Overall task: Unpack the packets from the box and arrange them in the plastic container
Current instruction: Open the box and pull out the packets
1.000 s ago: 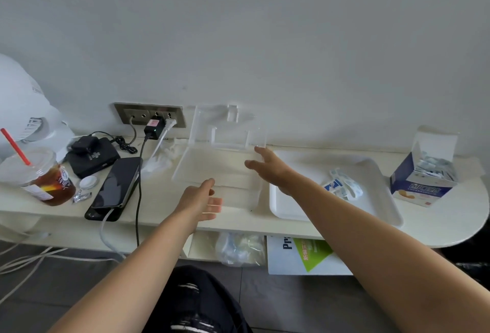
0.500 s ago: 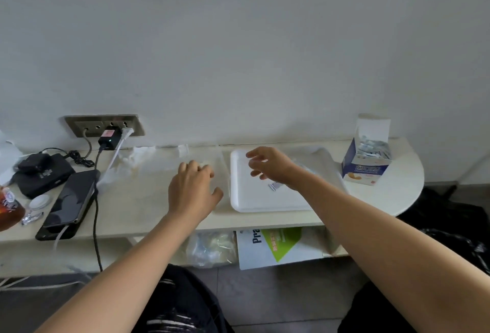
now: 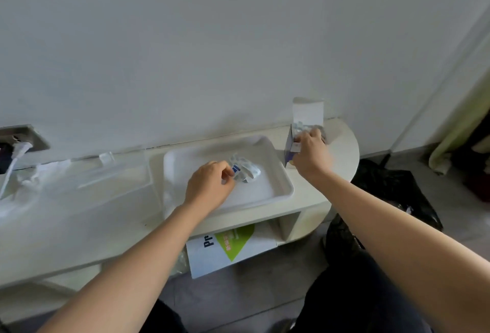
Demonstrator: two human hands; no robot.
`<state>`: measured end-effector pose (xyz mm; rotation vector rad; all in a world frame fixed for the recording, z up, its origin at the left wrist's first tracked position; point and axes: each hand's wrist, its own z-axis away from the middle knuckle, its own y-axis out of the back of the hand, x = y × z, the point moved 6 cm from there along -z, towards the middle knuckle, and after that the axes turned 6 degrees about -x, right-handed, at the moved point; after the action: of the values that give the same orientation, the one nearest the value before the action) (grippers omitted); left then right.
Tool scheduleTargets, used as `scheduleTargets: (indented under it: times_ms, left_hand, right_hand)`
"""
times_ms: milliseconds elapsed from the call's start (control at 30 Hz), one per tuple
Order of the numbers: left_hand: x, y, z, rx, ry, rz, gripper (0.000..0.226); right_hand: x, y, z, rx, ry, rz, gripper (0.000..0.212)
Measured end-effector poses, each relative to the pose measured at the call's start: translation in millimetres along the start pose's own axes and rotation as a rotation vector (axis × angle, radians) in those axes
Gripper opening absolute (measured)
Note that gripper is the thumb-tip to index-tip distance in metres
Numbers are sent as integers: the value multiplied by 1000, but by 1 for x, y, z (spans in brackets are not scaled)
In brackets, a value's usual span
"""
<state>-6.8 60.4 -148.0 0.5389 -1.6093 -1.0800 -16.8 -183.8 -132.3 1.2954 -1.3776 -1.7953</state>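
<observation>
– containers first: what holds what?
– box (image 3: 289, 147) stands upright near the right end of the shelf (image 3: 342, 152), by the wall. its flap is raised, and boxed packets (image 3: 305, 126) show in its mouth. the white tray (image 3: 278, 196) just beside it carries a small heap of loose packets (image 3: 250, 171). the clear plastic container (image 3: 114, 181) sits just left of the tray, and through the glare i can't make out what is in it.
– hands?
– left hand (image 3: 209, 187) is over the tray, fingers curled, pinching a blue-marked packet (image 3: 236, 169) at the heap's near side. right hand (image 3: 313, 155) grasps the box at its top, thumb on the front face and fingers bent over the mouth. whether they also touch the packets inside, i can't tell.
– edges, room to move?
– the tray's near rim lies close to the shelf's front edge. the box stands between the tray and the shelf's rounded end, with bare shelf top to its right. more bare surface lies in front of the container.
– anything hidden or cut off?
– the wall socket (image 3: 29, 138) and white plug (image 3: 21, 147) run off the left edge. the container's walls are faint. a carton with green print (image 3: 228, 248) is partly tucked under the shelf, and the right hand covers most of the box's print.
</observation>
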Motion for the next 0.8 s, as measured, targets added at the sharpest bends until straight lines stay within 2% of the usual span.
scheduleTargets:
  times_ms: [233,300,400,467,533,600,700,800]
  left_hand:
    - [1,-23,-14,-83,32,74,14]
    - [0,-24,-18,-73,37,112,15]
    - [-1,-19,-22,-53,114,423,32]
    - [-2,-16,-18,-69,210,797,58]
    - [-4,-14,-11,-84,272,1111,79]
    - [-11,-11,-6,-53,275,1320,81]
    - [-29,-10,7,-15,322,1435,78]
    - [-46,-12,20,15,357,1424,73]
  right_hand:
    - [-1,17,-8,237,189,54,3]
    - [-9,32,-4,352,274,-16,4]
    - [-40,53,2,406,477,-179,6]
    - [-64,58,7,334,567,-401,12]
    - [-86,50,13,164,573,-581,20]
    - [-103,30,23,-46,558,-701,26]
    - [-113,-7,37,-294,475,-903,19]
    - [-105,-25,36,-286,323,-1063,22]
